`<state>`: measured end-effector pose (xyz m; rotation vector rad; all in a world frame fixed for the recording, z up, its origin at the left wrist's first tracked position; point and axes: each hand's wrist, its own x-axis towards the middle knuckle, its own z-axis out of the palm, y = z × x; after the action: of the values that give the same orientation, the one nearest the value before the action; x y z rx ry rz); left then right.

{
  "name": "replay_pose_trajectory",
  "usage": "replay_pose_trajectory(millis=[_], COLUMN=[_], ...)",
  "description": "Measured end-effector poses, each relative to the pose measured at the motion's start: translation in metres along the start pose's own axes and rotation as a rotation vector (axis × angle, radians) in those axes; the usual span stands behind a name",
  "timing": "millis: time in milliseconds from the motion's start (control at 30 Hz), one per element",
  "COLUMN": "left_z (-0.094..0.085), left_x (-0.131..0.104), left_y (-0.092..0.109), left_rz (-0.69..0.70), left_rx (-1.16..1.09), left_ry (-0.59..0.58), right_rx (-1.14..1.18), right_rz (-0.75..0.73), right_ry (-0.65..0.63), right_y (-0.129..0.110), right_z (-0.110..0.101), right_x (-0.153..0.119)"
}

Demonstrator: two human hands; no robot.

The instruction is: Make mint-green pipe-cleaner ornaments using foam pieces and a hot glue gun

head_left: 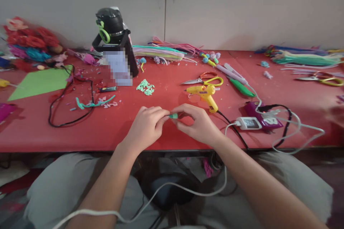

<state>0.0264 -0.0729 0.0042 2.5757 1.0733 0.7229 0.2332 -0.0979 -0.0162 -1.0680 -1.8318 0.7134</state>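
One tiny green craft piece [173, 116] is up over the red table [172, 139], near the front edge. The left hand [146, 123] pinches its left end with thumb and finger. The right hand [197, 123] curls around the other end, but I cannot tell if it squeezes. The piece looks very light and maybe soft, so a hard pinch could squash it. Best to hold it by its ends, gently, with fingertips.

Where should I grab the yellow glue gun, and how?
Best by the handle of the glue gun, I'd say, from the near right: it lies with its handle slanting toward you and its nozzle pointing left, away from that grip. Mind the cord at the handle's end.
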Motion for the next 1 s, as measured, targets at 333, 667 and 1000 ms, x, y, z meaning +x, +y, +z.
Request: replay_pose_trajectory(millis=[333,667,1000], left_z=[-0.0004,-0.0005,0.0006], left_x=[-0.0003,-0.0003,-0.0012], left_y=[-0.0012,0.0005,-0.0003], left_rz=[-0.012,-0.025,-0.011], left_rx=[-0.002,-0.029,-0.010], left_ry=[-0.010,-0.001,0.010], right_rx=[0.016,0.065,0.211], right_rz=[0.031,0.043,0.145], right_ry=[-0.005,0.000,0.000], right_y=[-0.0014,-0.0019,0.0028], right_z=[0.0002,0.0007,0.0032], right_x=[-0.0006,-0.0012,-0.0006])
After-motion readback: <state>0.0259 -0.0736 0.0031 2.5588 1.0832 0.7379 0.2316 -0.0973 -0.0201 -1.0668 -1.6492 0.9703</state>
